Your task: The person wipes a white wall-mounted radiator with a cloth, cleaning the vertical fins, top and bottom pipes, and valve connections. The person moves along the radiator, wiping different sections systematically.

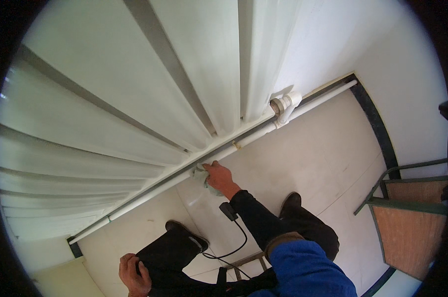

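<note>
My right hand (222,178) grips a grey-green cloth (201,174) against the white pipe (175,180) that runs along the foot of the wall. Above the pipe stands a white panel radiator (194,92) with wide upright sections. A white elbow fitting with a metal union (279,107) joins the radiator to the pipe at its right end. My left hand (132,273) rests by my left knee at the lower left, its fingers curled; nothing shows in it. A black plug-like block (229,211) on a black cable hangs below my right wrist.
A desk or chair with wooden panels (406,234) and a green metal frame stands at the right. A dark skirting board (376,122) edges the tiled floor (313,156). Part of a stool-like frame (248,260) shows beneath me, between my legs.
</note>
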`<state>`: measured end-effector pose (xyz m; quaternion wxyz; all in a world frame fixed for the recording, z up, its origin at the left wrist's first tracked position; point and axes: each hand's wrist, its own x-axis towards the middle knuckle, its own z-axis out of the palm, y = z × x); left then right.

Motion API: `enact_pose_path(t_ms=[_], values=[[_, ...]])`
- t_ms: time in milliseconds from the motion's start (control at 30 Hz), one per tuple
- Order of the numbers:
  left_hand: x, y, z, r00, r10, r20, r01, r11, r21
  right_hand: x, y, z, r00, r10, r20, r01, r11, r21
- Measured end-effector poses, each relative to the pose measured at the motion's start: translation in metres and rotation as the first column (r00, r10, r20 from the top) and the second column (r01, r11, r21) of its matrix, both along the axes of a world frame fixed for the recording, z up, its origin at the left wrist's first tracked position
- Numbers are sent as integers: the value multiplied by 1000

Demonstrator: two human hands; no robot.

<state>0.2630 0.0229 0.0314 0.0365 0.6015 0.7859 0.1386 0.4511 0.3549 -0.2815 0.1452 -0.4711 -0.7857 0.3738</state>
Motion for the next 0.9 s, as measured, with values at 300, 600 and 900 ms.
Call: enact_pose_path(t_ms=[300, 600, 900], values=[[-6, -4, -3, 1000, 15, -8, -15, 1000, 13, 72, 25, 37, 882, -391, -264, 427, 899, 93], [-6, -15, -8, 1000, 29, 7, -30, 992, 119, 115, 61, 152, 886, -364, -287, 444, 844, 300], [-8, -20, -8, 997, 72, 2, -72, 989, 130, 117, 99, 233, 904, -362, -227, 419, 858, 298]])
